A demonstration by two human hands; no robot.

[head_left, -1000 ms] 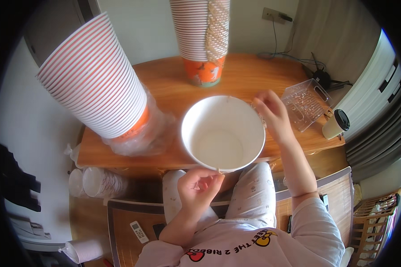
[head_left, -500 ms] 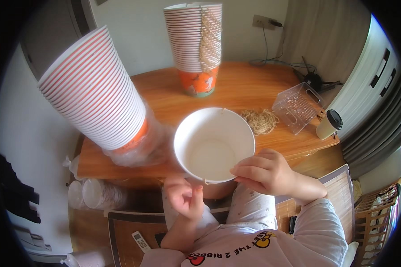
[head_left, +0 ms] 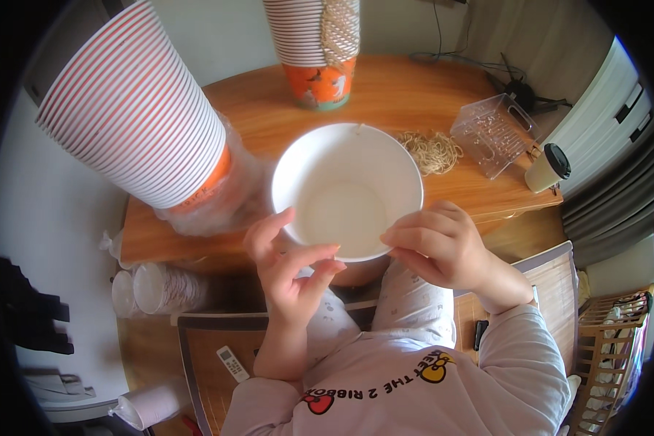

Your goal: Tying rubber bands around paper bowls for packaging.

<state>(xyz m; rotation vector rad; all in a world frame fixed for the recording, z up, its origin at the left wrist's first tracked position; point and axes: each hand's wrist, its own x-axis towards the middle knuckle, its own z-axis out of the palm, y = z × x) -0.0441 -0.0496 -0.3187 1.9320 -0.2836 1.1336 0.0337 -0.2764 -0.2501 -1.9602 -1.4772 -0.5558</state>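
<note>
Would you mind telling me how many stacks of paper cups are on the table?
2: a large tilted stack at the left in clear wrap, and an upright stack at the back centre. More may be hidden.

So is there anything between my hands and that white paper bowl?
Nothing visible. The left hand and right hand both meet the near rim of the round white paper bowl, with no object between fingers and bowl.

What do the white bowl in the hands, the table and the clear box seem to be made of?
The white bowl looks like coated paper: thin rolled rim, matte white inside, like the stacked striped cups beside it. The table looks like wood, warm brown with visible grain and a soft sheen. The clear box seems hard plastic: see-through and glinting.
</note>
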